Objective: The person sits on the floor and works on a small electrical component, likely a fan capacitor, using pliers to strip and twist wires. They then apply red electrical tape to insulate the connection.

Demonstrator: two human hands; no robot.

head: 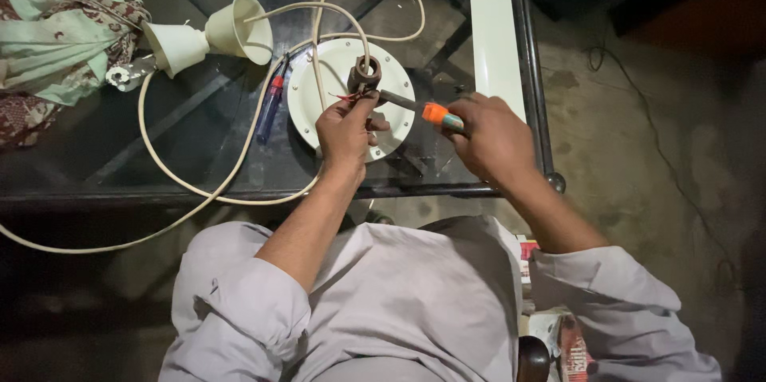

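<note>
A white round fan motor housing (pixel 339 71) lies on the glass table (pixel 159 167), with a dark hub (pixel 365 75) standing up at its middle. My left hand (pixel 345 128) pinches thin red wires (pixel 345 98) beside the hub. My right hand (pixel 491 139) grips a tool with an orange and teal handle (pixel 441 117); its dark metal end (pixel 395 99) reaches to the wires near the hub. A cream cable (pixel 323 19) loops from the hub over the table.
Two cream cone-shaped covers (pixel 209 35) lie at the table's left, by patterned cloth (pixel 56 31). A blue and red pen-like tool (pixel 271 103) rests left of the housing. A white fan blade (pixel 495 31) lies along the table's right edge. Small boxes (pixel 558 334) sit on the floor.
</note>
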